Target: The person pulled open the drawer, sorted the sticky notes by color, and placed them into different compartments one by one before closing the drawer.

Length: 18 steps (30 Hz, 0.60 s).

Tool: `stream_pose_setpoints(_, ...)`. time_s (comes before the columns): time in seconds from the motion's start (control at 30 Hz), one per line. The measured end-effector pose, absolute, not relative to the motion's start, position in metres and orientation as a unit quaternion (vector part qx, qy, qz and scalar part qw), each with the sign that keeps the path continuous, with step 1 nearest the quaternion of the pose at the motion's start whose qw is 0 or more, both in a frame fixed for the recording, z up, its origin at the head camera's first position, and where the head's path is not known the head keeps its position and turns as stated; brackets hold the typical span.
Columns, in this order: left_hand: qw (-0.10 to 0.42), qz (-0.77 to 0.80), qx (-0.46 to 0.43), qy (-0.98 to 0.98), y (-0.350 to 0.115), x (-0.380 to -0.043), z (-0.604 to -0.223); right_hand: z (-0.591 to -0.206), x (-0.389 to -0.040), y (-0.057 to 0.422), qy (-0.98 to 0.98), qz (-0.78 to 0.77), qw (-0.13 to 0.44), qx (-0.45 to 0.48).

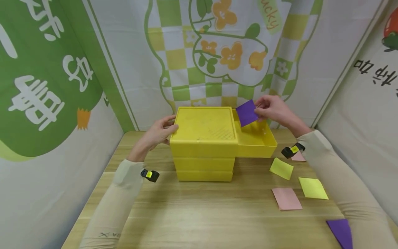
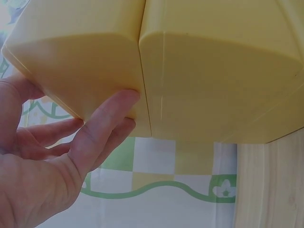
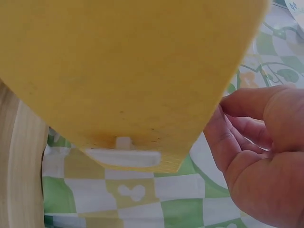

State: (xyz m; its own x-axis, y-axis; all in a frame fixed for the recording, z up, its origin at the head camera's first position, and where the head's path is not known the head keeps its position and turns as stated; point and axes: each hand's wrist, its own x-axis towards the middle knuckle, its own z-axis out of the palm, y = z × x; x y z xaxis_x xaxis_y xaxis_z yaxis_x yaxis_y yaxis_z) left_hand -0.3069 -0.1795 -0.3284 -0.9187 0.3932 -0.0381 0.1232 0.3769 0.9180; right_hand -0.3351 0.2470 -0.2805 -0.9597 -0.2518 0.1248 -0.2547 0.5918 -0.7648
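Note:
A yellow drawer box (image 1: 203, 121) of stacked tiers stands on the table, its top drawer (image 1: 256, 151) pulled out to the right. My left hand (image 1: 158, 131) rests against the box's left side; in the left wrist view its fingertips (image 2: 126, 98) touch the yellow wall. Over the drawer's far part, my right hand (image 1: 273, 110) pinches a purple sticky note (image 1: 247, 113) between thumb and fingers. The right wrist view shows the drawer's outer face (image 3: 123, 71) with a white handle (image 3: 126, 157), while the note itself is hidden there.
Right of the box lie yellow notes (image 1: 281, 168) (image 1: 313, 188), a pink note (image 1: 286, 199) and another pink one (image 1: 298, 157) partly behind the right wrist. A second purple note (image 1: 341, 232) is partly under the right sleeve. Printed curtains (image 1: 214, 62) surround the wooden table (image 1: 199, 214).

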Motion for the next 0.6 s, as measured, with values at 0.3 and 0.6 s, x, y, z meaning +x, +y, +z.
stream_pose_setpoints(0.3,0.119,0.535,0.158,0.821,-0.181,-0.306,-0.327,-0.289,-0.34,0.237,-0.892,0.422,-0.024,0.161)
stream_pose_setpoints(0.6,0.118,0.532,0.155,0.824,-0.178,-0.307,-0.328,-0.295,-0.336,0.225,-0.918,0.355,-0.014,0.178)
